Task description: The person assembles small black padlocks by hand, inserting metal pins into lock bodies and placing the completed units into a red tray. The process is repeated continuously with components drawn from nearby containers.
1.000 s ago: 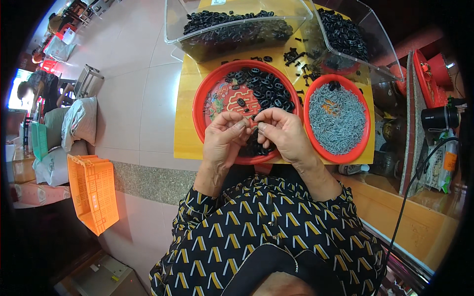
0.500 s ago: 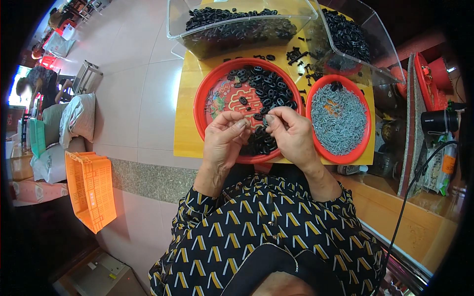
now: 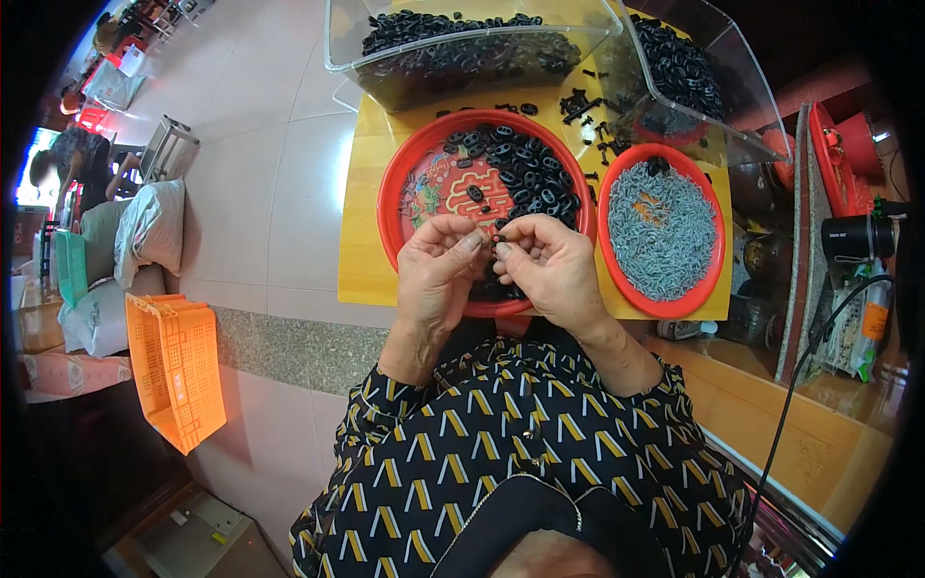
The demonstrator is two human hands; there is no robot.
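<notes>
My left hand [image 3: 436, 262] is closed in a pinch over the red tray [image 3: 393, 173]; whatever sits between its fingertips is too small to make out. Close beside it, almost touching, my right hand [image 3: 551, 265] pinches a small black oval piece [image 3: 496, 241]. Beneath both hands, the tray holds many black oval pieces with two holes [image 3: 540, 178], heaped on its right side. A single oval piece [image 3: 475, 194] lies on the patterned tray bottom. Right of the tray, a smaller red tray [image 3: 719, 241] is filled with grey metal screws [image 3: 660, 231].
Two clear plastic bins [image 3: 472, 48] full of black pieces stand at the table's far side. Loose black parts [image 3: 578, 106] lie on the yellow table [image 3: 366, 260]. An orange crate [image 3: 176, 371] is on the floor at left. A black cable [image 3: 800, 376] hangs at right.
My right hand has moved left and slightly down, bringing its fingertips close to the left ones. The black piece now shows between the hands. My left hand has hardly moved.
</notes>
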